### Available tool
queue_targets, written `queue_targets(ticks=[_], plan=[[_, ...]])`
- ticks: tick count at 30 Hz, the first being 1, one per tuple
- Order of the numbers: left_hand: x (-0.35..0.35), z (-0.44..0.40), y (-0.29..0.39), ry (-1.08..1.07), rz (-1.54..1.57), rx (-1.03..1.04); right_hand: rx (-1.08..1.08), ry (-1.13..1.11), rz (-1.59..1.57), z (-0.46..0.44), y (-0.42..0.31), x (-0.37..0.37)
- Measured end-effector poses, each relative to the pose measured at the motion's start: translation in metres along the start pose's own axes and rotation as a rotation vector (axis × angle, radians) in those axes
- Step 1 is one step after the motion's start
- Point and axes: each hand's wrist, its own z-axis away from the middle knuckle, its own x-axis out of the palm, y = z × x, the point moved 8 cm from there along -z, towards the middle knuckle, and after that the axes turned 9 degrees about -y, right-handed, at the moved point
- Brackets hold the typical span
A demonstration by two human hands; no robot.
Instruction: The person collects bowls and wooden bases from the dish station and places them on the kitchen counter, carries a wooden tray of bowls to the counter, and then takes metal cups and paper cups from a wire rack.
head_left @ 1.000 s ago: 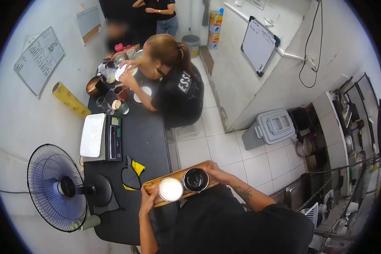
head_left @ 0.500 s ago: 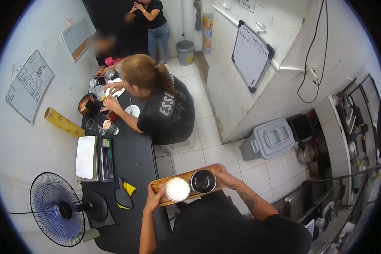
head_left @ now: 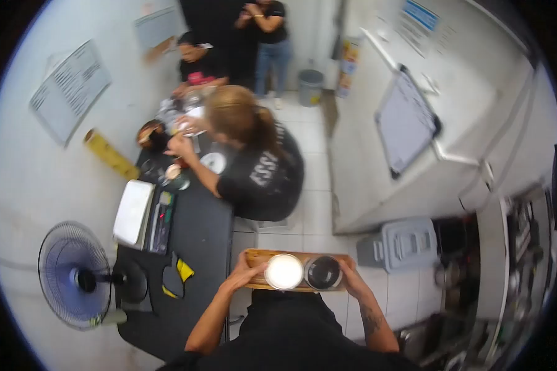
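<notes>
A long wooden tray [head_left: 258, 255] is held level in front of my body, over the floor beside the dark table. On it stand two round containers side by side. The left one is a cup [head_left: 284, 272] with a bright white top; the right one is a dark bowl [head_left: 323, 272] with a shiny black inside. My left hand [head_left: 246, 272] is closed on the tray's left end, its thumb near the white-topped cup. Closed on the right end, close to the dark bowl, is my right hand [head_left: 353, 278].
A dark table [head_left: 198, 241] on the left bears a scale [head_left: 143, 213], a fan [head_left: 80, 275] and a yellow-black cloth [head_left: 177, 275]. A person in a black shirt [head_left: 260, 167] works at it; two more people are farther back. A grey lidded bin [head_left: 405, 244] stands right.
My view has turned, shifting the room in the picture. The tray, tilted up to the right before, now lies about level across the view, still in both hands.
</notes>
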Motion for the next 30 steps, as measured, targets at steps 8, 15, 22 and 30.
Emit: queue_targets(ticks=[8, 15, 22, 30], plan=[[-0.012, -0.021, 0.001, -0.091, -0.112, -0.036, 0.005, 0.079, -0.047, 0.019, 0.007, 0.016], [-0.033, -0.008, -0.031, -0.036, -0.075, -0.059, 0.090, 0.035, -0.030, 0.009, 0.014, 0.041], [-0.069, 0.013, -0.048, 0.019, -0.051, -0.069, 0.086, -0.017, 0.010, -0.017, 0.023, 0.077], [-0.088, 0.025, -0.052, 0.024, -0.083, -0.060, 0.100, -0.085, 0.006, -0.025, 0.024, 0.105]])
